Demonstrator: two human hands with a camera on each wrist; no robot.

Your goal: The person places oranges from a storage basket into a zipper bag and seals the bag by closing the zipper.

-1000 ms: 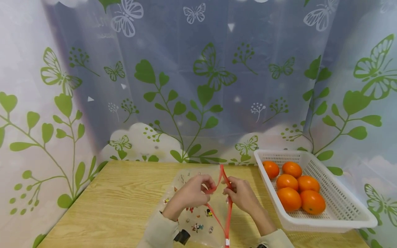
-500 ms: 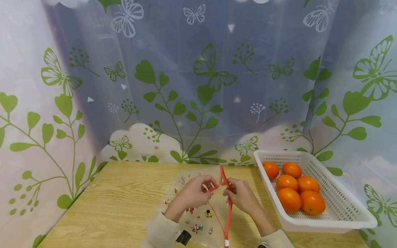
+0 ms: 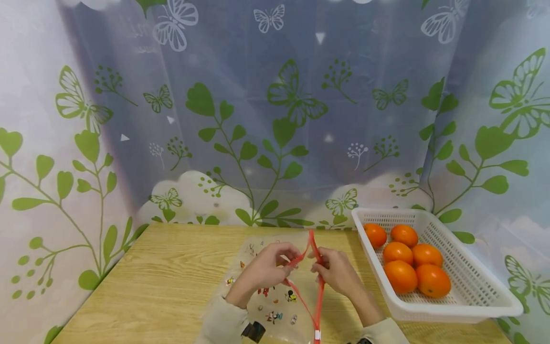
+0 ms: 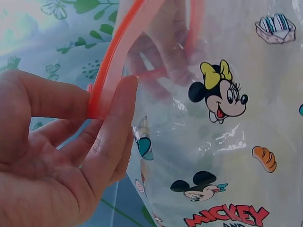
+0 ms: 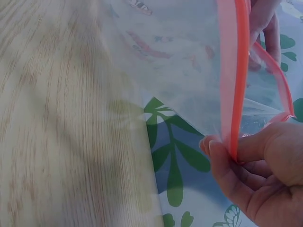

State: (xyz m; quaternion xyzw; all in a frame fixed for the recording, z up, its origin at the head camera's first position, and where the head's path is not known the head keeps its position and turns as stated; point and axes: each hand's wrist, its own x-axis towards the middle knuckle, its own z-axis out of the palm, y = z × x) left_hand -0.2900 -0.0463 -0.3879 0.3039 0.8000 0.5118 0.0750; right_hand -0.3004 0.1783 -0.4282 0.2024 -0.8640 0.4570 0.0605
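A clear plastic zip bag [image 3: 275, 303] printed with cartoon figures and edged in red lies across the middle of the table, its mouth spread apart. My left hand [image 3: 268, 267] pinches one side of the red zip edge [image 4: 106, 80] between thumb and finger. Opposite it, my right hand [image 3: 339, 272] pinches the other red strip [image 5: 234, 71]. A gap separates the two strips between the hands. A white slider [image 3: 317, 334] sits at the near end of the zip. Inside the bag I see nothing but the clear film.
To the right stands a white plastic basket [image 3: 481, 313] holding several orange round fruits [image 3: 433, 281]. The wooden table [image 3: 172, 267] reaches back to a curtain [image 3: 240, 143] patterned with leaves and butterflies, which also covers both sides.
The red zip edge has shifted slightly to the right, and its mouth gapes a little wider than half a second ago. Both hands keep their hold; the basket stays still.
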